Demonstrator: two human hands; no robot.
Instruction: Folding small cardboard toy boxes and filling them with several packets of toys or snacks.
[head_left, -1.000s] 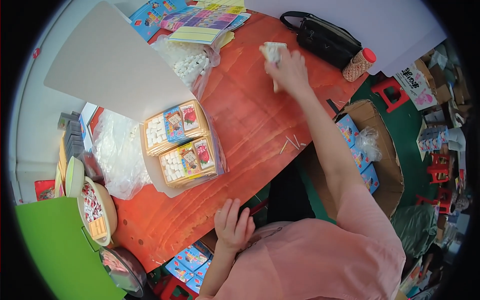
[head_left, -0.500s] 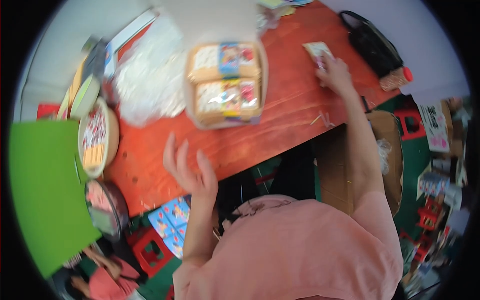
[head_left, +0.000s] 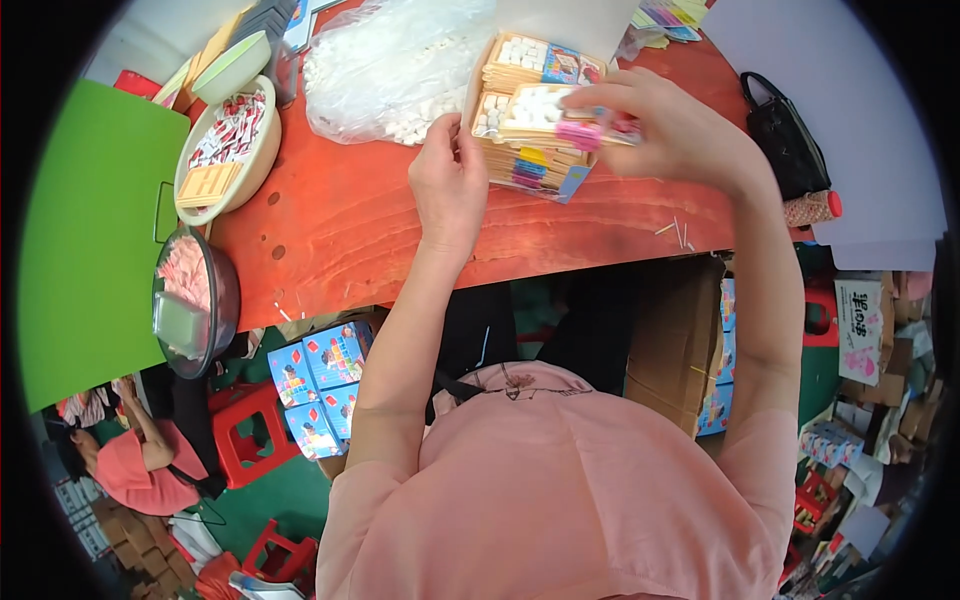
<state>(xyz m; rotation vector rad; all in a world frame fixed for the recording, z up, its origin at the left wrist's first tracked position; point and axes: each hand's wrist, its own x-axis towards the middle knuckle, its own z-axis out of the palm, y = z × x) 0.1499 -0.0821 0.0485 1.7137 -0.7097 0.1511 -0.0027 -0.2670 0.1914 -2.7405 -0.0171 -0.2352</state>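
Observation:
A small packet (head_left: 537, 106) of white pellets on a tan tray, with a pink patch, is held by my right hand (head_left: 665, 130). Its fingers close on the packet's right end, above an open carton (head_left: 568, 188). More packets of the same kind (head_left: 515, 52) fill the carton in two groups, with layers of coloured edges showing at the near side. Closed at the carton's left edge, my left hand (head_left: 450, 190) grips it with thumb and fingers; the fingertips are partly hidden.
Left of the carton lies a clear bag (head_left: 370, 75) of white pellets. A cream basin (head_left: 262, 160) holds sachets and tan trays, near a dark bowl (head_left: 228, 290) of pink pieces. A black bag (head_left: 785, 140) lies right; blue boxes (head_left: 335, 355) stand below the table. Another person (head_left: 150, 460) sits lower left.
My right hand has brought the packet leftward from the table's right side to above the carton. My left hand has gone from open in the air to the carton's edge. The view has shifted.

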